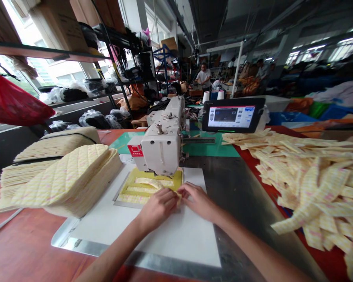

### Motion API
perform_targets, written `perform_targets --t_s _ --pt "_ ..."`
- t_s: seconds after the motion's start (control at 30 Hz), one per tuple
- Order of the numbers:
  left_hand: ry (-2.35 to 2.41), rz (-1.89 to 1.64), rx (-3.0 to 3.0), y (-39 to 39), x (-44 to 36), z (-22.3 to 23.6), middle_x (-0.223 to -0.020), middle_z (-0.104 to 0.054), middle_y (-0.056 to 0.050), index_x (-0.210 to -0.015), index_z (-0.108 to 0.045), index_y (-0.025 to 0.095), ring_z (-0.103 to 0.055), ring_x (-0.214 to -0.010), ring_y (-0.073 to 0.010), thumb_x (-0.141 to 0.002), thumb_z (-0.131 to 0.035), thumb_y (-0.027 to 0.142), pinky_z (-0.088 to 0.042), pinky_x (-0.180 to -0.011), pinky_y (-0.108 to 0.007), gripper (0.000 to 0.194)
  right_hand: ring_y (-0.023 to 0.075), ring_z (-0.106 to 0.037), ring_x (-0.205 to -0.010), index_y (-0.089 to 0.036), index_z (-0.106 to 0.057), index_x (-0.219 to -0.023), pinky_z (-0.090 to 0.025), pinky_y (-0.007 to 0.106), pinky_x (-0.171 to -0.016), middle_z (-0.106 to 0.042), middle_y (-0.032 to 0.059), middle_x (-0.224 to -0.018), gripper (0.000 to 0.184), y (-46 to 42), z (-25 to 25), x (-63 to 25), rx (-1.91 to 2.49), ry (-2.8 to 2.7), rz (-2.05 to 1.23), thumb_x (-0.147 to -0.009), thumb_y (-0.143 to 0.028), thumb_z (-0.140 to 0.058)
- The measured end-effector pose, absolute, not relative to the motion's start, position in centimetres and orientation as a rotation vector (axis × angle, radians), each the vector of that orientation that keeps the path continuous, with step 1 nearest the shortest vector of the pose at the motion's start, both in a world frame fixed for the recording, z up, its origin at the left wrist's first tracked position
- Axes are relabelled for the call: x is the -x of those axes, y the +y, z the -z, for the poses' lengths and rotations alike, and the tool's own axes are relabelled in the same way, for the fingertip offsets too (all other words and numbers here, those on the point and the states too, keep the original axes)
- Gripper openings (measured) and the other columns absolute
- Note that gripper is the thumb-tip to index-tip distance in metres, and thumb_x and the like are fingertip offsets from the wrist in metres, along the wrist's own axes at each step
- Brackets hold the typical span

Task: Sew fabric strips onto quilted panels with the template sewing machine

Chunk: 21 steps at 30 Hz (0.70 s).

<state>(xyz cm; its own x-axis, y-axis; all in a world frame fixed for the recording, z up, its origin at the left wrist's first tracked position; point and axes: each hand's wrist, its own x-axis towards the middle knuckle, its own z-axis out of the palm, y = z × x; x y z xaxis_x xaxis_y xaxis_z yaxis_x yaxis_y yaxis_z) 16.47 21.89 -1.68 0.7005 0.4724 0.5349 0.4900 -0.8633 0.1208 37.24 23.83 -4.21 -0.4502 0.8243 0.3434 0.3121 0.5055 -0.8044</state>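
Left hand (157, 209): pinching a pale yellow quilted fabric strip (151, 183), fingertips against the right hand.
Right hand (198, 201): together with the left on the strip, the grip seemingly firm, though fingers hide it.
Strip: on a yellow cut-out template (178, 179) atop a white board (176, 235), under a white industrial sewing machine (161, 145).
Left: stacked quilted pieces (61, 180).
Right: loose quilted strips (306, 176).

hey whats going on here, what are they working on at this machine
A person's left hand and right hand are pinching a quilted fabric strip over a yellow slotted template. The template lies on a white board at the head of an industrial sewing machine. A stack of quilted panels sits to the left, a loose pile of quilted strips lies to the right, and a co-worker stands farther back.
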Motion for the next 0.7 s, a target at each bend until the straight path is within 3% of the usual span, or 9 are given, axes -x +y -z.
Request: perform_targets --t_s 0.13,0.23,0.33,0.53,0.7 --pt "-0.651 0.5 2.674 22.3 -15.1 1.7 -0.083 -0.066 -0.008 -0.085 -0.064 0.012 -0.06 -0.076 -0.0225 -0.103 -0.049 0.014 -0.053 -0.065 -0.035 0.023 0.0151 -0.068 -0.08 -0.018 -0.066 -0.1 -0.055 0.026 -0.075 -0.07 0.0026 -0.096 0.025 24.2 4.9 -37.4 0.998 -1.955 -0.819 -0.082 0.0 -0.07" --pt "-0.806 0.395 2.606 23.5 -14.2 1.6 -0.095 -0.067 -0.013 -0.097 -0.065 0.011 -0.062 -0.087 -0.0261 -0.104 -0.045 0.015 -0.057 -0.073 -0.039 0.021 0.0155 -0.068 -0.078 -0.018 -0.066 -0.095 -0.055 0.027 -0.073 -0.071 0.0024 -0.093 0.019 24.5 5.2 -37.3 1.03 -1.91 -0.799 -0.085 -0.003 -0.069" --pt "-0.904 0.363 2.64 24.7 -14.1 1.8 -0.108 -0.067 -0.016 -0.108 -0.063 0.011 -0.064 -0.098 -0.0284 -0.103 -0.046 0.012 -0.059 -0.082 -0.042 0.019 0.0159 -0.068 -0.078 -0.019 -0.066 -0.093 -0.055 0.028 -0.073 -0.071 0.0025 -0.092 0.014 24.5 5.3 -37.2 1.041 -1.89 -0.796 -0.088 -0.006 -0.067" --pt "-0.969 0.363 2.734 26.3 -14.6 2.3 -0.1 -0.07 -0.013 -0.105 -0.063 0.011 -0.067 -0.091 -0.0262 -0.1 -0.054 0.015 -0.06 -0.081 -0.039 0.011 0.0164 -0.068 -0.078 -0.019 -0.067 -0.092 -0.055 0.028 -0.073 -0.072 0.0027 -0.091 0.01 24.1 5.0 -37.2 1.062 -1.89 -0.783 -0.09 -0.009 -0.067" --pt "-0.999 0.346 2.79 27.1 -14.5 2.3 -0.107 -0.071 -0.014 -0.109 -0.062 0.01 -0.069 -0.098 -0.0283 -0.097 -0.059 0.012 -0.06 -0.087 -0.041 0.012 0.0162 -0.067 -0.079 -0.02 -0.066 -0.091 -0.054 0.028 -0.074 -0.071 0.0021 -0.09 0.011 24.3 5.0 -37.1 1.052 -1.885 -0.784 -0.09 -0.009 -0.066"
